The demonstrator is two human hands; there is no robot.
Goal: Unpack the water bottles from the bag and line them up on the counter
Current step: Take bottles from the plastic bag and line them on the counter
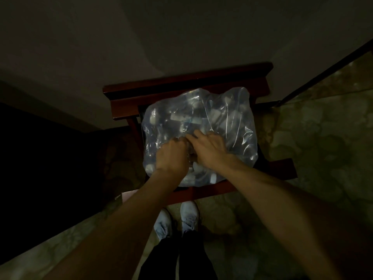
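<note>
dim room, low light, detail limited. a clear plastic bag (201, 126) sits on the seat of a dark red wooden chair (181, 85), filling most of the seat and bulging up toward the chair back. through the plastic, water bottles (177, 118) show as pale caps and blurred label bands, lying jumbled at different angles; a few caps show at the near edge of the bag too. count cannot be read. all bottles seen are inside the bag. both bare arms of the person reach down from the near side and meet at the middle of the bag's top. left hand (171, 156) is curled into a loose fist, knuckles up, bunched on the gathered plastic where the bag closes; it looks to be gripping the plastic, though the fingertips are hidden under the hand. right hand (210, 148) lies just beside it, touching it, fingers stretched forward and pressed flat onto the bag near the same gathered spot; whether it pinches any plastic i cannot tell. the bag mouth looks closed under the two hands. below the chair, the person's two pale shoes (177, 221) stand side by side on a mottled stone-pattern floor (302, 138), dark trouser legs above them. plain wall (141, 37) behind the chair. a thin dark rod (323, 71) runs slantwise at upper right.
</note>
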